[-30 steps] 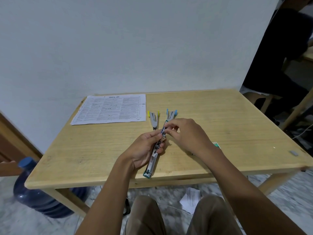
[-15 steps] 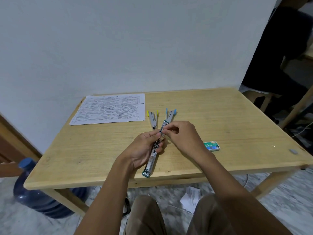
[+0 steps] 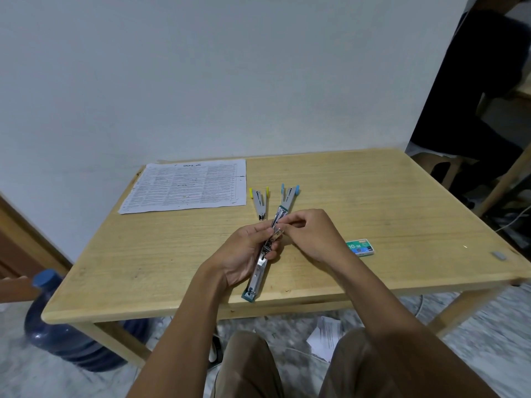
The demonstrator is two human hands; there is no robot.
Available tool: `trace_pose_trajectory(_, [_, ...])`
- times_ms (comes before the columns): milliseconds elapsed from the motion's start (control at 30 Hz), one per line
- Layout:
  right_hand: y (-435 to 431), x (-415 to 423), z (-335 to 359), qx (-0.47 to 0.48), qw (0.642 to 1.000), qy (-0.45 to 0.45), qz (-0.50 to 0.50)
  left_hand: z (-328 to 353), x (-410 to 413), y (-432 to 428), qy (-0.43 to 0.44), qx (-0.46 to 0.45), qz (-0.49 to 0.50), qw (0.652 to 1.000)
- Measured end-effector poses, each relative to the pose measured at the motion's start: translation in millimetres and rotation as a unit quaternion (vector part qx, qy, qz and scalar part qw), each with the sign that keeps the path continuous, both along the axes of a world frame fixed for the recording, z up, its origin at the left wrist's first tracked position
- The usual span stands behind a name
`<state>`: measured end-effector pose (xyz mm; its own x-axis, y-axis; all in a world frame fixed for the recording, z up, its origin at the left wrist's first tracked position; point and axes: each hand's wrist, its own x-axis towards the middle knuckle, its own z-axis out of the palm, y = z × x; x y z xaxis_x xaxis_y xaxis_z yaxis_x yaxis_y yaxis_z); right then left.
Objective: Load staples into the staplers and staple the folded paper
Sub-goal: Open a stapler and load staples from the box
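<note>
The wooden worktop (image 3: pixel 373 196) is bare across its right half and near-left corner. Printed paper (image 3: pixel 186 185) lies at the far left edge. The left hand (image 3: pixel 244 254) grips the opened blue stapler (image 3: pixel 267 248), its end overhanging the near edge; right hand (image 3: pixel 310 234) fingers pinch its middle. Staple box (image 3: pixel 360 247) just right; yellow stapler (image 3: pixel 260 201) beyond.

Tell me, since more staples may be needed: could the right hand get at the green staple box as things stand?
Probably yes. The green staple box lies in the open on the table beside the right hand, nothing between them, though that hand's fingers are busy at the open stapler.
</note>
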<state>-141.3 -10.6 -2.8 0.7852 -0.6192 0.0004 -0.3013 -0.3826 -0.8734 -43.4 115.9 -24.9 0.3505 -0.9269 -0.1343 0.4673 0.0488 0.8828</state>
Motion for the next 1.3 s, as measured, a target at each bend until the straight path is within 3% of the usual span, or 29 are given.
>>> trace_pose_trajectory(133, [0.1, -0.7, 0.5, 0.036, 0.999, -0.014, -0.008, 0.5, -0.3, 0.1, -0.002, 0.001, 0.000, 1.000])
trace_pose_trajectory(333, [-8.1, -10.7, 3.6, -0.076, 0.995, -0.023, 0.067, -0.7, 1.2, -0.2, 0.012, 0.003, 0.001, 1.000])
trace_pose_trajectory(433, [-21.3, -18.0, 3.3, -0.180, 0.969, 0.022, 0.165, -0.8, 2.3, -1.0, 0.008, -0.003, 0.002, 1.000])
trace_pose_trajectory(667, [-34.2, -19.3, 2.2, -0.228, 0.933, 0.088, 0.264, -1.0, 1.4, -1.1, 0.030, -0.007, -0.013, 0.999])
trace_pose_trajectory(733, [-36.6, -18.6, 6.0, -0.273, 0.919, 0.095, 0.270, -0.8, 2.3, -1.4, 0.035, -0.009, -0.018, 0.999])
trace_pose_trajectory(867, [-40.6, -19.4, 15.0, -0.451, 0.853, 0.080, 0.251, -2.1, 3.7, -2.1, 0.033, -0.003, -0.012, 0.999])
trace_pose_trajectory(1033, [-42.1, -20.9, 18.6, -0.529, 0.818, 0.085, 0.207, -1.1, 3.0, -1.8, 0.043, 0.000, -0.005, 0.999])
trace_pose_trajectory(1200, [-36.8, -21.2, 20.0, -0.538, 0.820, 0.105, 0.162, -0.1, 2.5, -0.7, 0.036, 0.000, -0.005, 0.999])
trace_pose_trajectory(1300, [-32.7, -20.1, 14.9, -0.416, 0.895, 0.055, 0.148, -1.0, 3.8, -1.0, 0.036, -0.001, 0.000, 0.999])
